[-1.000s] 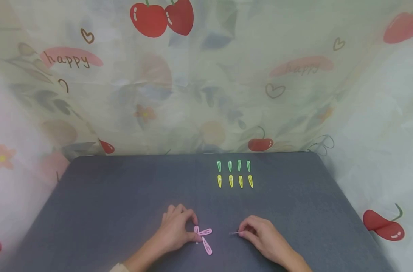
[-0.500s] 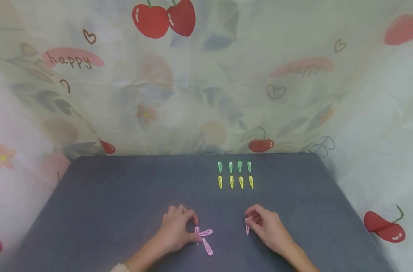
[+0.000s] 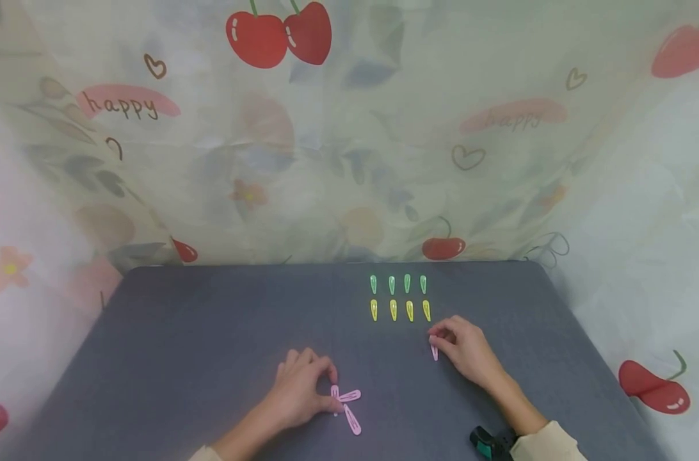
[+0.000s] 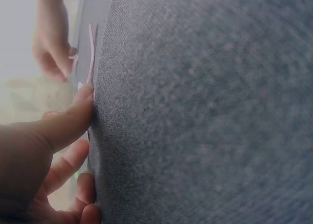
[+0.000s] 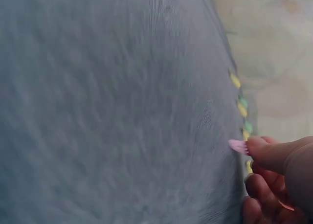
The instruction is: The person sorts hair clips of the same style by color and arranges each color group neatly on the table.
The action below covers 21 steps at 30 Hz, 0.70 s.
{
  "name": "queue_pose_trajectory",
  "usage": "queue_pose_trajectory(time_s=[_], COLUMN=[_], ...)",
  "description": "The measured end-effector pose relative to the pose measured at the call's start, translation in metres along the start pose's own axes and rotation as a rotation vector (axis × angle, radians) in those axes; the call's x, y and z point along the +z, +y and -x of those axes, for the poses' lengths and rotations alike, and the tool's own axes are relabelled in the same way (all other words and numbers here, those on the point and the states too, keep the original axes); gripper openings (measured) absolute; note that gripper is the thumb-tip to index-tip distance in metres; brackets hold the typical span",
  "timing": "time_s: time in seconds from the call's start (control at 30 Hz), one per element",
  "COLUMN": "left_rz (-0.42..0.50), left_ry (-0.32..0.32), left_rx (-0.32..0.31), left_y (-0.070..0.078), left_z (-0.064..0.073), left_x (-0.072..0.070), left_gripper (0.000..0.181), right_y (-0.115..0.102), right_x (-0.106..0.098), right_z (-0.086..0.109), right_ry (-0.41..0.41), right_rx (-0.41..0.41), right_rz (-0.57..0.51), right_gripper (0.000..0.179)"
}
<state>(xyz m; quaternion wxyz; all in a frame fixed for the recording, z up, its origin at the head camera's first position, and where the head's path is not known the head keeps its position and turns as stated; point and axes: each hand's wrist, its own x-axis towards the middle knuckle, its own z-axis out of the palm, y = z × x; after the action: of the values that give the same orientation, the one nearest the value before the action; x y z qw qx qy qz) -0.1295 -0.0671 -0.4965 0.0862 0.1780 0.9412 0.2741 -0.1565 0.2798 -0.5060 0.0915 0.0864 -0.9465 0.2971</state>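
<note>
Three pink snap hair clips lie on the dark table, fanned out from one meeting point. One is the upright pink hair clip, another the right-pointing pink hair clip, and below them is the slanting pink hair clip. My left hand holds the upright clip between forefinger and thumb, the thumb covering where the clips meet. Farther right, my right hand pinches a separate pink hair clip that hangs narrow end down, just in front of the yellow row. In the right wrist view, this held clip pokes out past the thumb.
Several yellow hair clips lie in a row toward the back, with a row of green hair clips behind them. A black wrist device shows by the right sleeve. Printed curtain surrounds the table.
My right hand has turned its pink hair clip from lying sideways to pointing down and carried it back and right, toward the yellow row. The left hand and its clips stay put.
</note>
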Motion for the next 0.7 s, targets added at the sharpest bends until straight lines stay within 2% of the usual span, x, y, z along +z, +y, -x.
queue_pose_trajectory(time_s=[0.23, 0.43, 0.53, 0.7], left_rz=[-0.008, 0.002, -0.002, 0.009], left_ry=[0.009, -0.014, -0.026, -0.035], left_rx=[0.011, 0.007, 0.005, -0.003], left_y=[0.001, 0.004, 0.005, 0.005], left_z=[0.001, 0.001, 0.000, -0.002], left_x=[-0.004, -0.008, -0.008, -0.007], left_gripper=[0.041, 0.042, 0.042, 0.040], right_y=[0.008, 0.009, 0.013, 0.022], right_x=[0.008, 0.007, 0.005, -0.004], right_z=[-0.005, -0.008, -0.009, -0.011], right_ry=[0.002, -0.011, -0.063, -0.204], right_rx=[0.018, 0.027, 0.061, 0.081], right_rz=[-0.001, -0.028, -0.057, -0.136], right_gripper=[0.012, 0.013, 0.017, 0.038])
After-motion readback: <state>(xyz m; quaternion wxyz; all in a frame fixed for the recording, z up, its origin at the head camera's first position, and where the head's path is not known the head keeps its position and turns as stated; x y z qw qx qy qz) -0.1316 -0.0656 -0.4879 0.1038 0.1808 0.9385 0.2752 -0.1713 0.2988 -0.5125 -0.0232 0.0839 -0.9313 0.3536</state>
